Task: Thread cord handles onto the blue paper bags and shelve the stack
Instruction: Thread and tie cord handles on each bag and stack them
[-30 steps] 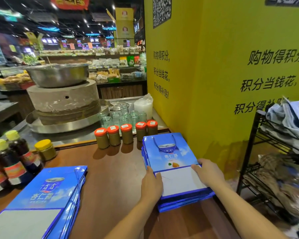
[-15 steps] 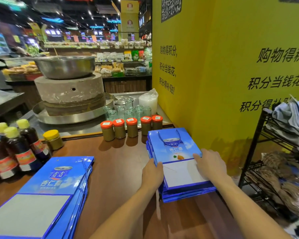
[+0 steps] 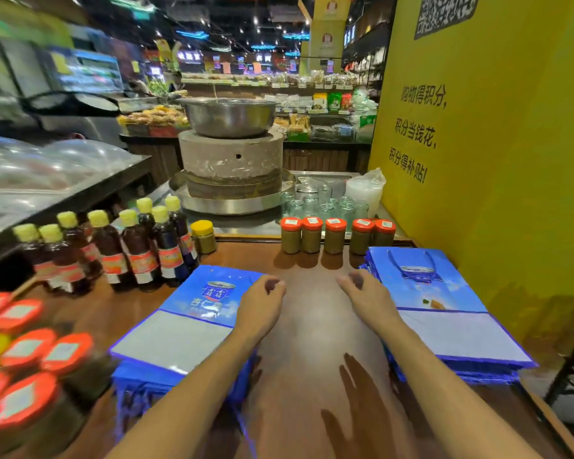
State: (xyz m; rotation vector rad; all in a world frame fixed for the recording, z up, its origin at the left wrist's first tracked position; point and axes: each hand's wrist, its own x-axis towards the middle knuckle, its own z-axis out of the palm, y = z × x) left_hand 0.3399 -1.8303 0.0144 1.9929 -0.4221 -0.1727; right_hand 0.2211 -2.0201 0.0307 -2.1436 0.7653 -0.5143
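Change noted: both hands have come off the right stack, which they were pressing 0.5 s ago.

Left hand (image 3: 262,304): fingers loosely curled, holding nothing, over the right edge of the left stack (image 3: 176,329). No cord is visible on its top bag.

Right hand (image 3: 367,298): likewise slack and empty. The right stack (image 3: 444,313), cord handle (image 3: 411,265) fitted, lies just right of its fingers.

Judgement: threading the left stack appears next; shelving is outstanding.

Surface: brown table (image 3: 312,342). Beyond the fingertips stand 5 orange-lidded jars (image 3: 335,235) and a stone mill (image 3: 232,167), with a yellow wall (image 3: 478,160) to the right.
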